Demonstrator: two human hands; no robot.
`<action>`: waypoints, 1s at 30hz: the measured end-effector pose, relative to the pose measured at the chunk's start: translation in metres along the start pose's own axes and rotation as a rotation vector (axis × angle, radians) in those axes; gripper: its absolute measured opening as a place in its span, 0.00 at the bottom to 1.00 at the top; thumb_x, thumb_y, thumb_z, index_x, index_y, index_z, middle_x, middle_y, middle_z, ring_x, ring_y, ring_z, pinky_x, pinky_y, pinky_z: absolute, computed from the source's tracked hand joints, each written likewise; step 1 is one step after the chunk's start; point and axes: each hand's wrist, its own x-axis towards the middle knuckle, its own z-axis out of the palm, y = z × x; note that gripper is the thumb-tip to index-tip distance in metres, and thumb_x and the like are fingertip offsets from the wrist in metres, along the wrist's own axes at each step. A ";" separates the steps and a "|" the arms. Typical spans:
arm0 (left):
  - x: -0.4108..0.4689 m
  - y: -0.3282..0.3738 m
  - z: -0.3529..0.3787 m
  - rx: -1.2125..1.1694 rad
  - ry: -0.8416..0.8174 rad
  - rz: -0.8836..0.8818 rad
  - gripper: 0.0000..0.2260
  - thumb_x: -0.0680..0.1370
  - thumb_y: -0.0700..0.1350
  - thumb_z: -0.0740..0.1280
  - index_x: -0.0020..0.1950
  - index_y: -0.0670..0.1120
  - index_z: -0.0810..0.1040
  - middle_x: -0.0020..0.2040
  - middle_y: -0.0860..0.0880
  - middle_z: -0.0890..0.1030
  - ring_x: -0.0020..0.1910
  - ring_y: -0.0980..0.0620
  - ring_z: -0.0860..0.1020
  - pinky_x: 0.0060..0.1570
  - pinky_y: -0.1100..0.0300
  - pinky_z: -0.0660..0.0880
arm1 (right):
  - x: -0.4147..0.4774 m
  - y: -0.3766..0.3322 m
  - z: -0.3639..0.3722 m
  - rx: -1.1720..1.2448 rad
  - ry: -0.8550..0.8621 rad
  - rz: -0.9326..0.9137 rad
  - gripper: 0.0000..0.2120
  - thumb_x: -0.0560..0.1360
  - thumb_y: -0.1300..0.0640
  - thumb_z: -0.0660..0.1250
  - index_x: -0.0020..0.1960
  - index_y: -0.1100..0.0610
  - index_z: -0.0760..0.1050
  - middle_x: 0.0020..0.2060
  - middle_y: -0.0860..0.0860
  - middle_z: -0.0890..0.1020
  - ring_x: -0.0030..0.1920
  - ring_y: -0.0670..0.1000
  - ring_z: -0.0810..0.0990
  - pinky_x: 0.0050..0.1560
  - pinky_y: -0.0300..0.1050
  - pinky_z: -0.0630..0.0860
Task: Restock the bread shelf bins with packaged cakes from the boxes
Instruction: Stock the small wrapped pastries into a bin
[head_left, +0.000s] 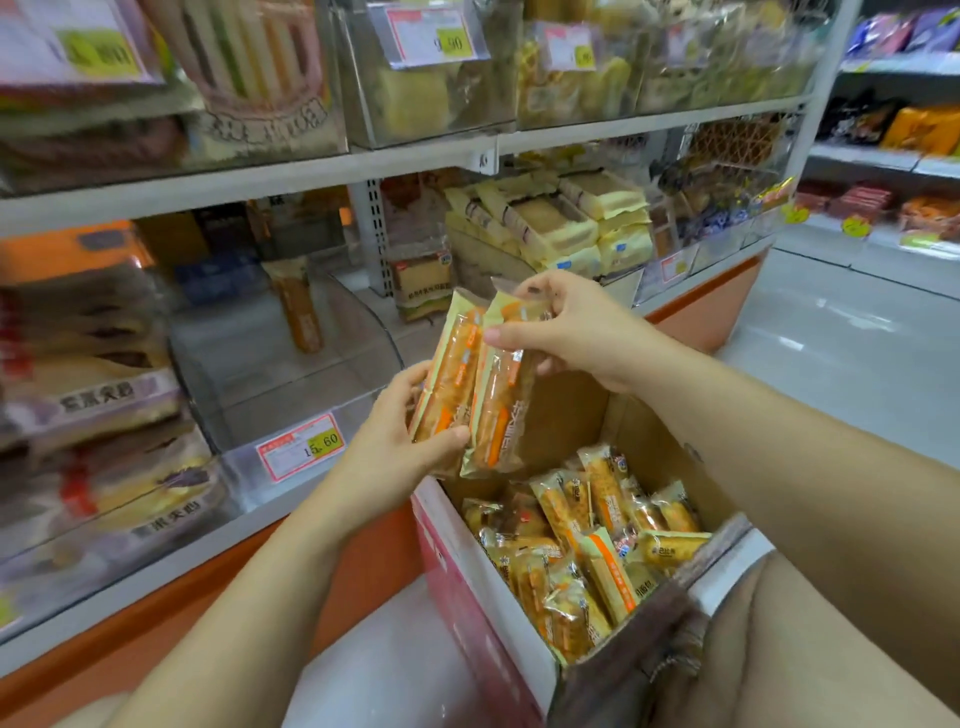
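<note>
Two orange-and-cream packaged cakes are held upright side by side above the open cardboard box (483, 556). My left hand (395, 441) grips the lower end of the left cake (449, 374). My right hand (566, 327) pinches the top of the right cake (501, 410). Several more packaged cakes (587, 551) lie loose inside the box. Just behind the hands sits a clear curved shelf bin (332, 374), holding one upright cake packet (301, 306) at its back.
A price tag (301, 447) reading 15.60 hangs on the bin's front. Neighbouring bins hold purple-labelled bread (93, 415) at left and cream-wrapped cakes (561, 223) at right. Upper shelves carry more bins. The glossy white aisle floor (841, 338) opens to the right.
</note>
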 end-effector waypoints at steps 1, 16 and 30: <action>-0.002 0.001 -0.002 -0.009 0.003 -0.004 0.23 0.75 0.48 0.71 0.65 0.58 0.64 0.58 0.58 0.74 0.50 0.72 0.76 0.44 0.72 0.74 | 0.000 -0.003 0.002 0.029 -0.007 -0.004 0.29 0.65 0.48 0.77 0.61 0.51 0.69 0.54 0.51 0.79 0.48 0.49 0.83 0.37 0.40 0.77; 0.012 0.024 -0.076 0.184 0.389 -0.054 0.25 0.76 0.46 0.70 0.70 0.50 0.65 0.57 0.56 0.77 0.55 0.61 0.76 0.53 0.65 0.73 | 0.047 -0.063 0.076 0.166 -0.060 -0.252 0.26 0.69 0.51 0.76 0.62 0.55 0.69 0.55 0.52 0.79 0.51 0.49 0.82 0.37 0.37 0.78; 0.080 -0.033 -0.110 0.124 0.540 -0.343 0.23 0.80 0.42 0.64 0.73 0.50 0.62 0.66 0.47 0.74 0.64 0.48 0.74 0.64 0.51 0.70 | 0.132 -0.037 0.121 -0.078 -0.012 -0.348 0.22 0.70 0.51 0.75 0.57 0.49 0.68 0.44 0.38 0.73 0.43 0.36 0.73 0.35 0.25 0.68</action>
